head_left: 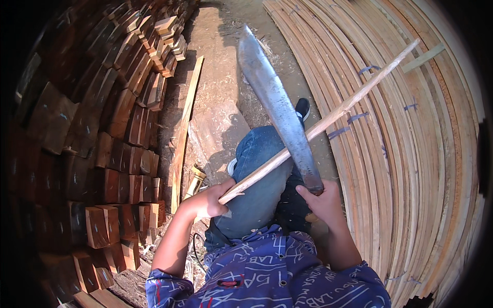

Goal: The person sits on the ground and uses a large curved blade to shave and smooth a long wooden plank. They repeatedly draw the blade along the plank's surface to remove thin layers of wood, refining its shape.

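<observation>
My left hand (209, 201) is closed around the near end of a long, pale wooden stick (336, 112). The stick slants up to the right across my thigh, and its far end reaches over the stacked strips. In my right hand (323, 199) is a machete (275, 100), gripped by its handle, which the fingers mostly hide. Its broad grey blade points up and away to the left. The blade crosses over the stick near my knee and covers part of it; whether the two touch I cannot tell.
Stacked wooden blocks (115, 192) rise on the left. Long, thin wood strips (370, 169), some with purple ties, lie bundled on the right. A narrow plank (187, 128) lies along the ground beside the blocks. A yellowish object (195, 180) is near my left hand. Chips litter the dirt.
</observation>
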Demonstrator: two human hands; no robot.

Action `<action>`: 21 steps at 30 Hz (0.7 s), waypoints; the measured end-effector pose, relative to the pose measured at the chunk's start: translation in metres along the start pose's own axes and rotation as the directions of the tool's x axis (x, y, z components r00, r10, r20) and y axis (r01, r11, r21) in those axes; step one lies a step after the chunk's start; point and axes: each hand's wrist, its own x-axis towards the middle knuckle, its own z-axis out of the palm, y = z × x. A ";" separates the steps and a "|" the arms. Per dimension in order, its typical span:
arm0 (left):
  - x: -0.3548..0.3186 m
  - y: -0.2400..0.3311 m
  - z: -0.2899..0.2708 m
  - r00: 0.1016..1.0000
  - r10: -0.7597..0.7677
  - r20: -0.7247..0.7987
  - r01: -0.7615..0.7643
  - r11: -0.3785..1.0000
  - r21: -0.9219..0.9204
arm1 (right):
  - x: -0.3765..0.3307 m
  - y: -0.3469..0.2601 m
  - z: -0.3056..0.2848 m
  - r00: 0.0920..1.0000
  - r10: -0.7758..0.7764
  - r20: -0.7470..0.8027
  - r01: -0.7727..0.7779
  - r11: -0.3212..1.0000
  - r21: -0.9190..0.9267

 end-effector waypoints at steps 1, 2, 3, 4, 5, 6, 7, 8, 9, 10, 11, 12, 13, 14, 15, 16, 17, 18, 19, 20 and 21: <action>0.000 0.000 -0.001 1.000 0.012 0.012 -0.011 1.000 -0.009 | 0.005 0.000 -0.002 0.999 0.019 -0.041 -0.016 0.998 0.067; 0.000 0.002 -0.001 1.000 0.024 0.019 -0.024 1.000 -0.020 | 0.011 -0.006 -0.004 0.993 0.083 -0.083 -0.070 0.986 0.149; 0.001 0.003 -0.001 0.999 0.037 0.025 -0.036 0.999 -0.031 | 0.012 -0.006 -0.002 0.993 0.094 -0.068 -0.082 0.982 0.168; 0.001 0.007 -0.002 0.999 -0.021 0.043 0.023 0.999 -0.044 | 0.013 -0.006 0.000 0.993 0.105 -0.051 -0.094 0.978 0.186; 0.003 0.005 -0.002 0.999 -0.010 0.036 0.011 1.000 -0.026 | 0.011 -0.004 0.003 0.992 0.118 -0.036 -0.108 0.972 0.209; 0.006 0.001 -0.001 1.000 0.001 0.029 -0.001 1.000 -0.007 | 0.007 -0.001 0.006 0.986 0.165 0.009 -0.164 0.974 0.157; 0.007 -0.001 -0.001 1.000 0.012 0.023 -0.013 1.000 0.012 | 0.002 0.003 0.013 0.996 0.083 0.026 -0.085 0.993 0.080; 0.010 0.000 -0.001 0.999 0.021 0.030 -0.022 1.000 0.006 | -0.004 0.007 0.021 0.999 0.011 0.042 -0.011 1.000 0.002; 0.010 0.000 -0.001 0.999 0.019 0.039 -0.018 1.000 -0.015 | -0.008 0.007 0.026 0.996 -0.059 0.063 0.064 0.995 -0.075; 0.010 0.001 -0.002 0.999 0.017 0.049 -0.015 0.999 -0.035 | -0.009 0.005 0.024 0.995 0.052 0.085 -0.047 0.997 -0.066; 0.010 0.000 0.000 0.998 0.013 0.056 -0.009 0.998 -0.059 | -0.008 0.003 0.021 0.993 0.051 0.106 -0.046 0.998 -0.043; 0.010 -0.001 0.002 0.999 0.016 0.048 -0.013 0.998 -0.066 | -0.008 0.003 0.019 0.991 0.049 0.127 -0.046 0.999 -0.020; 0.010 -0.002 0.004 0.999 0.019 0.039 -0.016 0.997 -0.073 | -0.007 0.003 0.015 0.988 0.046 0.147 -0.047 0.999 0.002; 0.008 -0.003 0.005 0.999 0.021 0.024 -0.019 0.997 -0.079 | -0.004 0.000 0.010 0.987 0.082 0.135 -0.091 0.994 0.062; 0.007 -0.003 0.006 1.000 0.029 0.005 -0.029 0.996 -0.088 | -0.002 -0.002 0.003 0.985 0.118 0.125 -0.133 0.984 0.120; 0.007 -0.001 0.009 0.999 0.037 -0.015 -0.038 0.995 -0.097 | 0.001 -0.003 -0.001 0.981 0.155 0.118 -0.174 0.968 0.179; 0.007 0.004 0.012 0.998 0.048 -0.032 -0.051 0.993 -0.106 | 0.004 -0.002 -0.003 0.986 0.139 0.092 -0.157 0.960 0.234; 0.008 0.010 0.011 0.999 0.034 -0.021 -0.035 0.996 -0.087 | 0.007 0.002 -0.004 0.990 0.124 0.065 -0.138 0.948 0.288; 0.008 0.018 0.008 1.000 0.019 -0.012 -0.020 0.997 -0.069 | 0.009 0.005 -0.004 0.993 0.111 0.038 -0.117 0.933 0.340; 0.008 0.024 0.007 1.000 0.001 -0.002 -0.001 0.999 -0.049 | 0.008 0.007 -0.003 0.986 0.157 0.057 -0.166 0.944 0.284; 0.009 0.019 0.011 0.999 0.034 -0.028 -0.035 0.999 -0.029 | 0.004 0.008 0.003 0.994 0.098 0.050 -0.106 0.973 0.204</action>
